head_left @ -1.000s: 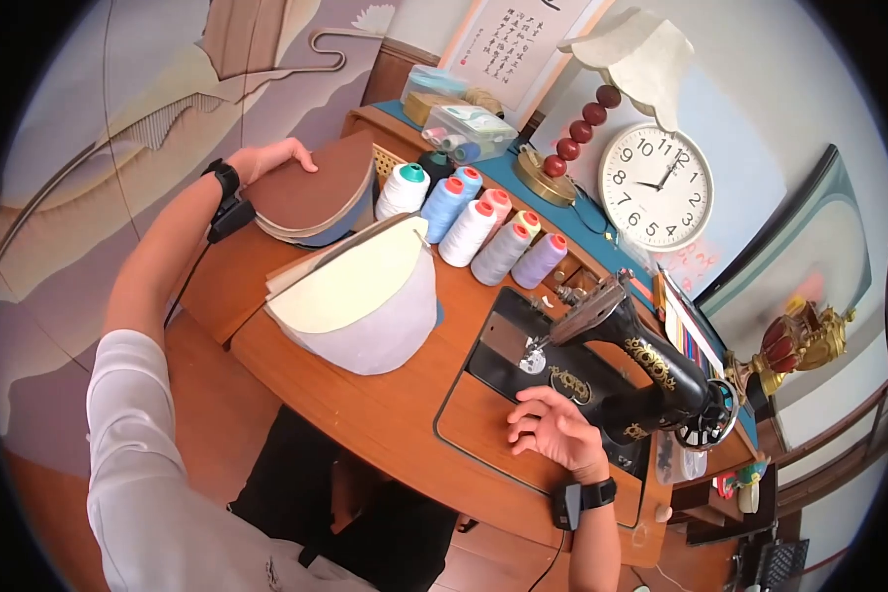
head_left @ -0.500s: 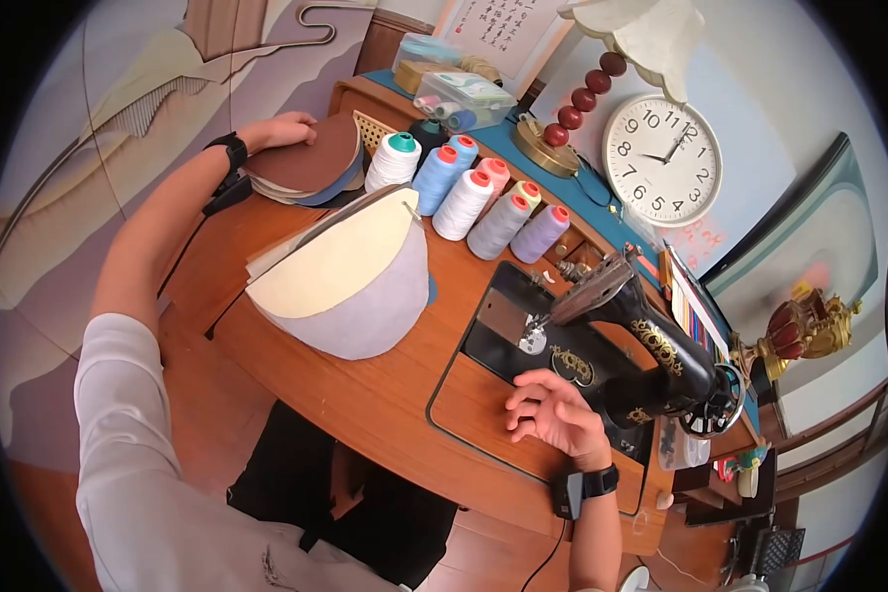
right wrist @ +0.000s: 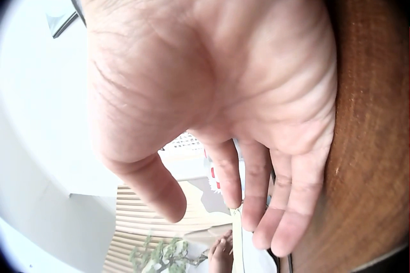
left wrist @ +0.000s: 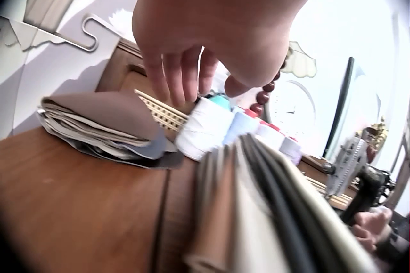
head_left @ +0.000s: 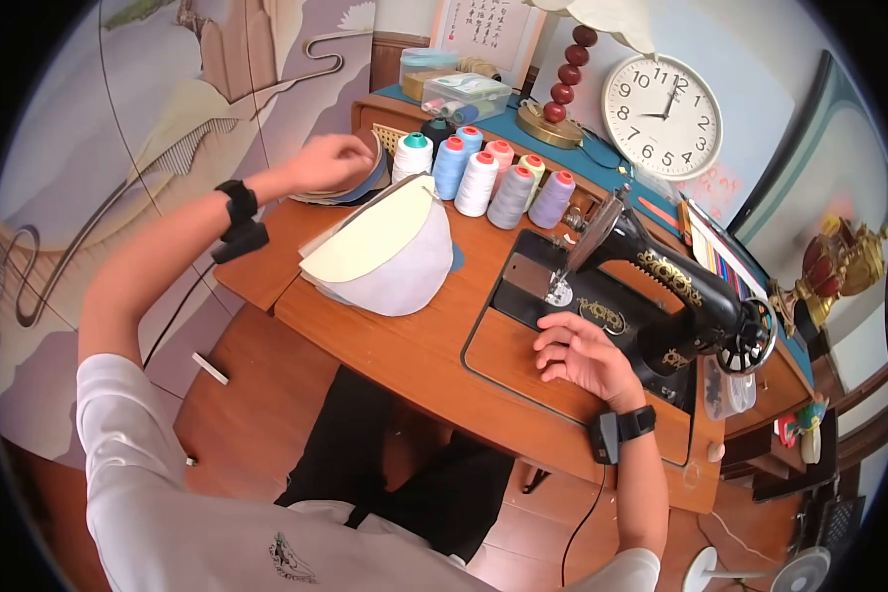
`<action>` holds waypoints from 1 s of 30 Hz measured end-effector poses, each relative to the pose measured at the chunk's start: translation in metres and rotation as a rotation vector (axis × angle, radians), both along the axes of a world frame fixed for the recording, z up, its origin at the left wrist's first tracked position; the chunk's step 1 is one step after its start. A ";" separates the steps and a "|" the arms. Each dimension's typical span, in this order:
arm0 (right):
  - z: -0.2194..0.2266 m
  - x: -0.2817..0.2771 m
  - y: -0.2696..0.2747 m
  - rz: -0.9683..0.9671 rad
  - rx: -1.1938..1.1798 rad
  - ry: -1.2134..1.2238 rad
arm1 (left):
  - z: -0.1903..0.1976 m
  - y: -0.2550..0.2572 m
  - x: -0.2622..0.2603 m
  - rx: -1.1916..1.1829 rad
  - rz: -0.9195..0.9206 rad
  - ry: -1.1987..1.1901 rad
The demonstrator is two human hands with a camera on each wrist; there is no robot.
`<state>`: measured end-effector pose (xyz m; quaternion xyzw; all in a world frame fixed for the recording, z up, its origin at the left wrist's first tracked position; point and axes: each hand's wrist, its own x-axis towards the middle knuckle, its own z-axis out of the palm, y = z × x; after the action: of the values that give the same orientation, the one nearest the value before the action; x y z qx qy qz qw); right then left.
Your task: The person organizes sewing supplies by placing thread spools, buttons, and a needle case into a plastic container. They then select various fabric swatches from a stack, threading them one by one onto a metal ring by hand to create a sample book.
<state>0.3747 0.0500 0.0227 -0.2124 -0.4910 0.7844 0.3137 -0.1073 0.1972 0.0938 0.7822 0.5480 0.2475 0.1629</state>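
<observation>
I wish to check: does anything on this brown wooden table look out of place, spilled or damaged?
Nothing looks spilled or damaged. Slightly odd: a flat blue piece juts from under the curved pale yellow and lilac stack, and the brown-topped layered stack has uneven edges, so both look untidy.

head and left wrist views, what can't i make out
- Brown-topped stack of thin sheets: head view, top mostly hidden by left hand.
- Cream and lilac stack: left wrist view, blurred, cut off below.
- White scalloped lampshade: head view, cut off by top edge.
</observation>
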 end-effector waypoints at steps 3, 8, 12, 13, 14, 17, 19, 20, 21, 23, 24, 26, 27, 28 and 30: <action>-0.001 -0.001 -0.001 0.005 0.008 -0.003 | -0.011 -0.020 0.045 -0.159 0.007 -0.004; 0.000 0.001 -0.010 -0.024 0.056 -0.002 | 0.000 -0.031 0.078 -0.335 0.094 0.141; -0.001 0.002 -0.010 -0.028 0.067 -0.017 | -0.007 -0.025 0.077 -0.079 0.099 0.204; -0.001 0.003 -0.009 -0.024 0.063 -0.025 | -0.003 -0.033 0.080 0.112 0.061 0.205; 0.000 0.003 -0.008 -0.020 0.057 -0.022 | 0.001 -0.038 0.084 0.148 0.036 0.189; -0.003 0.004 -0.008 -0.009 0.064 0.004 | 0.020 -0.053 0.100 -0.031 -0.067 0.102; 0.000 0.004 -0.010 -0.016 0.079 -0.014 | 0.036 -0.072 0.115 -0.088 -0.068 0.062; 0.001 0.003 -0.010 -0.017 0.089 -0.031 | 0.045 -0.082 0.121 -0.306 -0.109 -0.178; 0.000 0.003 -0.009 -0.024 0.090 -0.029 | 0.049 -0.093 0.130 -0.527 -0.146 -0.420; -0.002 0.003 -0.007 0.067 0.071 0.193 | 0.044 -0.105 0.149 -0.570 -0.167 -0.662; -0.003 0.002 -0.007 0.017 0.065 0.253 | 0.039 -0.105 0.156 -0.843 -0.288 -0.866; -0.002 0.003 -0.008 -0.062 0.050 0.340 | 0.026 -0.118 0.178 -1.141 -0.365 -1.128; -0.001 0.002 -0.010 -0.120 0.061 0.356 | 0.015 -0.121 0.186 -1.157 -0.367 -1.129; -0.001 0.003 -0.010 -0.134 0.063 0.356 | 0.003 -0.118 0.194 -1.206 -0.322 -1.073; -0.001 0.004 -0.011 -0.162 0.072 0.355 | -0.022 -0.109 0.212 -1.296 -0.234 -1.000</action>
<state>0.3784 0.0386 0.0218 -0.0982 -0.4370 0.7639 0.4646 0.1042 0.0885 0.0717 0.3827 0.3602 0.1825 0.8310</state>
